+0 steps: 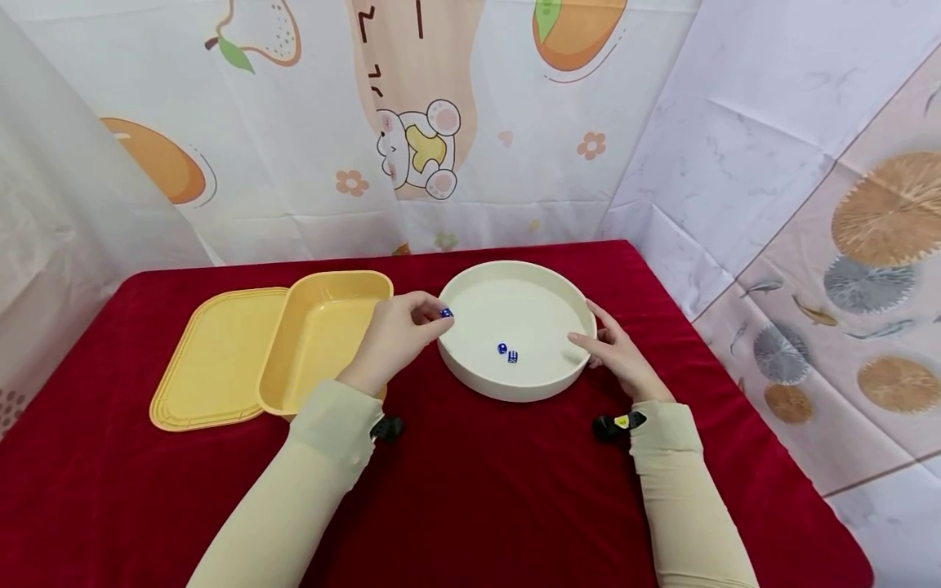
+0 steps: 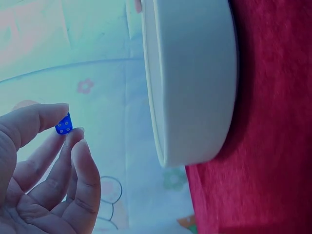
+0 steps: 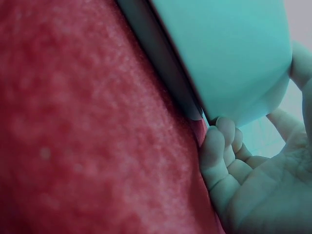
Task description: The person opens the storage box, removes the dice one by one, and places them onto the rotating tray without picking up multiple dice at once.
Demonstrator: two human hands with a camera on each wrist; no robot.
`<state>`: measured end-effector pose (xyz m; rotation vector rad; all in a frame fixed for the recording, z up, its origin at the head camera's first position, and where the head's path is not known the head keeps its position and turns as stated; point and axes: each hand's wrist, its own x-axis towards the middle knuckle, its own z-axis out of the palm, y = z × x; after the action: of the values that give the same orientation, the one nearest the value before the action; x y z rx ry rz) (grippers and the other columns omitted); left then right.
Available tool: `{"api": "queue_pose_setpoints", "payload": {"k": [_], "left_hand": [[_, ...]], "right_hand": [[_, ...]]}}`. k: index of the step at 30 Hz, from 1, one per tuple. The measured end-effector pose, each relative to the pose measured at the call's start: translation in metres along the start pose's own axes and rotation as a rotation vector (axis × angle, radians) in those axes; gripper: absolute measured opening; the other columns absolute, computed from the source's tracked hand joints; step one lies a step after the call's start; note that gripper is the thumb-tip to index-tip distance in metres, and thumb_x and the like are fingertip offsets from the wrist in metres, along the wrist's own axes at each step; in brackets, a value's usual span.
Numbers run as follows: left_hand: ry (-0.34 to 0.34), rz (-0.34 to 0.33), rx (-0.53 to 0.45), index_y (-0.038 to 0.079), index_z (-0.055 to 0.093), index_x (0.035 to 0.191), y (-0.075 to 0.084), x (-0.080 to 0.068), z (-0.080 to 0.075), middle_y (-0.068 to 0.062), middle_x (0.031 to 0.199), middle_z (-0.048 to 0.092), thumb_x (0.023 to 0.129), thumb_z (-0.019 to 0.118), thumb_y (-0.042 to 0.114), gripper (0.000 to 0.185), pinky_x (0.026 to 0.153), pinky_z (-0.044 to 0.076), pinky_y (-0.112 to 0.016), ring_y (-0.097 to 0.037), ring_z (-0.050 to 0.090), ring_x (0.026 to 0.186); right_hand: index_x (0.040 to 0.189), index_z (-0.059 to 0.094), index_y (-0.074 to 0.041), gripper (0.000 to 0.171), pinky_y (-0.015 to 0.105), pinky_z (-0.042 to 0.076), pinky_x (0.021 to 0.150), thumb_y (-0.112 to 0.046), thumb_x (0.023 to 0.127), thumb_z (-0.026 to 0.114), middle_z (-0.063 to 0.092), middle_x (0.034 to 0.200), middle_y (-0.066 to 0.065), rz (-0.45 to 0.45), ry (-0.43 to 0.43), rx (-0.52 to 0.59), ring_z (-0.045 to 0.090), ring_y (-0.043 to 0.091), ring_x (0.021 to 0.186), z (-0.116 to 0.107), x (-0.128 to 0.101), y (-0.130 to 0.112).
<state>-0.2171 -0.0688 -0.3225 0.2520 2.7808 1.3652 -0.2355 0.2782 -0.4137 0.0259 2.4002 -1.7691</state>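
My left hand [image 1: 394, 336] pinches a small blue die [image 2: 64, 125] between thumb and fingertips, at the left rim of a round white tray [image 1: 544, 306]. Pale dots show on the die's face in the left wrist view. Inside the tray, toward its front, lie two more blue dice [image 1: 512, 357], close together. My right hand [image 1: 616, 349] grips the tray's right side, its thumb over the rim. In the right wrist view, several fingertips [image 3: 213, 146] are curled at the lower edge of the tray wall [image 3: 234, 63].
Left of the tray stands a deep yellow rectangular container [image 1: 323, 327], partly behind my left hand and sleeve. Its edge overlaps a flat yellow lid [image 1: 220, 359] farther left. Everything rests on a red cloth-covered table [image 1: 478, 490]. Printed curtains [image 1: 294, 163] hang behind and at the right.
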Motion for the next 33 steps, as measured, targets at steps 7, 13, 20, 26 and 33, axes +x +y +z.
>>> {"api": "queue_pose_setpoints", "payload": {"k": [7,13,20,26,33], "left_hand": [[-0.049,0.004,0.029,0.015,0.07,0.107,0.007,0.011,0.015,-0.004,0.105,0.072,0.091,0.072,0.029,0.021,0.077,0.054,-0.031,-0.021,0.06,0.096],[-0.078,-0.004,0.009,0.014,0.071,0.108,0.008,0.025,0.027,-0.003,0.105,0.072,0.092,0.071,0.028,0.022,0.081,0.055,-0.032,-0.021,0.06,0.098],[-0.07,-0.005,0.012,0.014,0.071,0.108,0.004,0.046,0.037,-0.003,0.104,0.071,0.092,0.071,0.029,0.022,0.083,0.054,-0.033,-0.02,0.06,0.098],[-0.059,-0.023,-0.019,0.015,0.07,0.108,0.0,0.057,0.048,-0.003,0.106,0.071,0.091,0.072,0.03,0.023,0.081,0.056,-0.032,-0.02,0.06,0.096],[-0.016,-0.007,-0.054,0.015,0.07,0.105,-0.005,0.06,0.065,-0.002,0.102,0.071,0.091,0.073,0.028,0.019,0.079,0.052,-0.031,-0.019,0.058,0.095]], "right_hand": [[0.16,0.017,-0.026,0.082,0.022,0.05,0.067,-0.031,0.094,0.067,0.05,0.099,0.006,0.003,0.0,-0.002,0.053,0.006,0.067,0.0,0.0,0.002],[0.159,0.018,-0.028,0.082,0.021,0.05,0.067,-0.033,0.094,0.067,0.049,0.1,0.007,0.009,0.004,-0.004,0.053,0.007,0.067,-0.001,0.001,0.002],[0.159,0.018,-0.027,0.081,0.021,0.051,0.067,-0.032,0.094,0.067,0.049,0.1,0.008,0.004,0.009,-0.001,0.053,0.007,0.067,-0.001,0.001,0.002],[0.159,0.018,-0.028,0.082,0.021,0.051,0.067,-0.033,0.094,0.067,0.049,0.102,0.007,0.012,0.012,-0.008,0.054,0.006,0.068,0.0,0.001,0.001],[0.159,0.019,-0.028,0.082,0.022,0.052,0.067,-0.033,0.094,0.067,0.049,0.102,0.007,0.013,0.011,-0.009,0.054,0.007,0.068,0.0,0.003,0.003]]}}
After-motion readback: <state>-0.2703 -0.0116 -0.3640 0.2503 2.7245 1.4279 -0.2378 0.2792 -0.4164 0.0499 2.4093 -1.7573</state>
